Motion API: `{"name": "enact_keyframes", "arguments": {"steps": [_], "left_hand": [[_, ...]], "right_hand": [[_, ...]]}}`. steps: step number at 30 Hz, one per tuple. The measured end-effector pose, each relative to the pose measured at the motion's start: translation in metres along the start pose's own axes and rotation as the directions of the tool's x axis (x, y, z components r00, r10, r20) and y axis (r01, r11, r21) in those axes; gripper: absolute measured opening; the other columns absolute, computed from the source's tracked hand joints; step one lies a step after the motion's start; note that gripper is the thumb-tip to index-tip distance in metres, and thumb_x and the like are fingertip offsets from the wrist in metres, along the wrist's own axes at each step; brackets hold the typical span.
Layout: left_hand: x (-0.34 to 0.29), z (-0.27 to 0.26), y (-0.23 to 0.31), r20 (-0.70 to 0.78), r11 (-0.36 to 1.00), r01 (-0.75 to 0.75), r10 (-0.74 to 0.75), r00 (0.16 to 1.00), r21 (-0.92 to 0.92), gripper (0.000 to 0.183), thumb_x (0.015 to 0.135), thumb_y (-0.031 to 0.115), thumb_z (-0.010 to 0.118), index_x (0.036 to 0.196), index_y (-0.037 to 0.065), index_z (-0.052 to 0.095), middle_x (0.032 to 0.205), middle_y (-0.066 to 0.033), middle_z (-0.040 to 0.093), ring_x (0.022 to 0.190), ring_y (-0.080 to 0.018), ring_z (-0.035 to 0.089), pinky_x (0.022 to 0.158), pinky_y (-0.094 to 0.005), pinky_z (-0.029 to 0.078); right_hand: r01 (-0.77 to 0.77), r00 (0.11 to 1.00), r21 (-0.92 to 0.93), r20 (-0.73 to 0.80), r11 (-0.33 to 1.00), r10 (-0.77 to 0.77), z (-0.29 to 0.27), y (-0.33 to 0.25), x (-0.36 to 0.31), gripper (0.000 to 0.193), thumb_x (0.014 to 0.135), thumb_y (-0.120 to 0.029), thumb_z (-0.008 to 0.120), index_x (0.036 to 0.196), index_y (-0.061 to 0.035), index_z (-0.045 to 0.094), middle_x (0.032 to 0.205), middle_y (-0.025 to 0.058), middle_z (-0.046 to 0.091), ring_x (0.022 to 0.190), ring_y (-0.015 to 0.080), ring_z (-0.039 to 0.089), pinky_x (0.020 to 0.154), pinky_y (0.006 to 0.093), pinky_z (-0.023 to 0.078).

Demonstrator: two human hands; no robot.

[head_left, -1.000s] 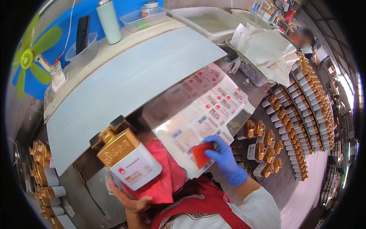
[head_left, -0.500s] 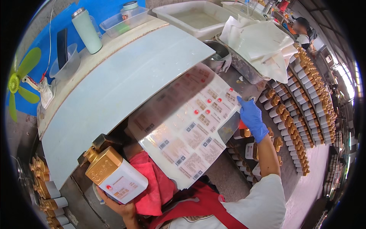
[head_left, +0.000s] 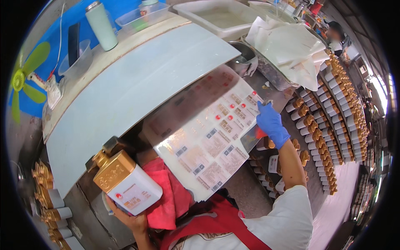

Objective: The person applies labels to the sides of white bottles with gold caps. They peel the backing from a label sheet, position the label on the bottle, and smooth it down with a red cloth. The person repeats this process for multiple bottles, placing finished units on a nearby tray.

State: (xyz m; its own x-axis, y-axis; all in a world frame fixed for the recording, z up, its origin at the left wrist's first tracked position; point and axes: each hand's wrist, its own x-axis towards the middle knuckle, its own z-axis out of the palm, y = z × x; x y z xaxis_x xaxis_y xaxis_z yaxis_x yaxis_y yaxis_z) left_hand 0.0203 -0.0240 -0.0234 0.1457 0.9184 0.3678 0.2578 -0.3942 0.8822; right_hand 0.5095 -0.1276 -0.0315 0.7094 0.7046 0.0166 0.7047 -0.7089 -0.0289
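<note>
Bottle: The white-and-gold bottle (head_left: pixel 129 183) lies tilted at the near left of the bench, its gold neck toward a dark block (head_left: pixel 114 146) and its printed white face upward.
Left hand: The bare left hand (head_left: pixel 129 218) is curled against the base of the bottle; most of the fingers are hidden, so whether it grips firmly cannot be told.
Right hand: The blue-gloved right hand (head_left: pixel 273 123) is closed on a red-orange flat tool (head_left: pixel 260 133), mostly covered by the palm; its fingertips are at the right edge of the label sheet.
Label sheet: The glossy label sheet (head_left: pixel 196 156) lies right of the bottle, bearing rows of gold, red and dark print; its far part is in shadow.
Cloth: A red cloth (head_left: pixel 168 200) lies between the bottle and the label sheet.
Board: A pale blue board (head_left: pixel 137 93) extends beyond the bottle and label sheet.
Bottle stock: Rows of similar bottles (head_left: pixel 314 133) stand at right; more bottles (head_left: pixel 54 214) are at far left.
Far right containers: A metal pot (head_left: pixel 243 56) is just beside a tray (head_left: pixel 273 75) heaped with white sheets (head_left: pixel 287 52).
</note>
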Motion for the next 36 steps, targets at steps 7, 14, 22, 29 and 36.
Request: {"name": "enact_keyframes", "arguments": {"steps": [7, 14, 22, 29, 36], "left_hand": [[-0.002, -0.013, -0.006, 0.005, 0.999, 0.014, -0.014, 1.0, -0.036, 0.09, 0.065, 0.013, 0.078, 0.135, -0.009, 0.025, 0.115, -0.0189, 0.054, 0.108, -0.0294, 0.052, 0.096, -0.0365, 0.038], [0.001, -0.021, -0.009, 0.081, 0.925, -0.125, 0.102, 0.991, 0.36, 0.1, 0.063, 0.021, 0.08, 0.136, -0.012, 0.021, 0.128, -0.0254, 0.042, 0.115, -0.0377, 0.044, 0.099, -0.0455, 0.029], [0.005, -0.02, -0.005, 0.097, 0.898, -0.196, 0.172, 0.98, 0.394, 0.1, 0.061, 0.024, 0.081, 0.135, -0.013, 0.025, 0.136, -0.0308, 0.031, 0.124, -0.0433, 0.033, 0.102, -0.0484, 0.022], [0.004, -0.019, -0.005, 0.073, 0.935, -0.152, 0.136, 0.988, 0.32, 0.098, 0.061, 0.022, 0.081, 0.135, -0.011, 0.026, 0.132, -0.0277, 0.038, 0.121, -0.0415, 0.037, 0.101, -0.0464, 0.025], [0.002, -0.018, -0.01, 0.042, 0.943, -0.112, 0.105, 0.994, 0.314, 0.102, 0.059, 0.02, 0.084, 0.138, -0.008, 0.025, 0.125, -0.0209, 0.047, 0.115, -0.0345, 0.046, 0.1, -0.0416, 0.031]], "right_hand": [[0.027, 0.992, 0.257, -0.125, 0.966, 0.006, -0.016, -0.015, -0.048, 0.043, 0.081, -0.02, 0.054, 0.124, -0.0192, 0.055, 0.111, 0.0237, 0.056, 0.093, 0.0396, 0.059, 0.079, 0.044, 0.049], [0.167, 0.976, 0.467, -0.2, 0.868, -0.081, -0.017, -0.041, -0.104, 0.031, 0.082, -0.013, 0.063, 0.112, -0.0048, 0.062, 0.093, 0.0087, 0.06, 0.062, 0.0132, 0.048, 0.059, 0.0259, 0.043], [0.12, 0.991, 0.572, -0.123, 0.811, -0.06, -0.016, -0.063, -0.129, 0.027, 0.082, -0.014, 0.065, 0.108, -0.0077, 0.066, 0.074, 0.002, 0.057, 0.057, 0.0076, 0.044, 0.055, 0.023, 0.04], [0.065, 0.995, 0.617, -0.1, 0.785, -0.003, -0.009, -0.055, -0.144, 0.024, 0.082, -0.014, 0.065, 0.105, -0.0073, 0.067, 0.07, 0.002, 0.056, 0.058, 0.0091, 0.046, 0.056, 0.0239, 0.04], [-0.087, 0.991, 0.789, 0.006, 0.608, 0.134, -0.006, -0.042, -0.125, 0.02, 0.083, -0.013, 0.065, 0.101, -0.0031, 0.068, 0.067, -0.0036, 0.053, 0.063, 0.0043, 0.047, 0.056, 0.0212, 0.039]]}}
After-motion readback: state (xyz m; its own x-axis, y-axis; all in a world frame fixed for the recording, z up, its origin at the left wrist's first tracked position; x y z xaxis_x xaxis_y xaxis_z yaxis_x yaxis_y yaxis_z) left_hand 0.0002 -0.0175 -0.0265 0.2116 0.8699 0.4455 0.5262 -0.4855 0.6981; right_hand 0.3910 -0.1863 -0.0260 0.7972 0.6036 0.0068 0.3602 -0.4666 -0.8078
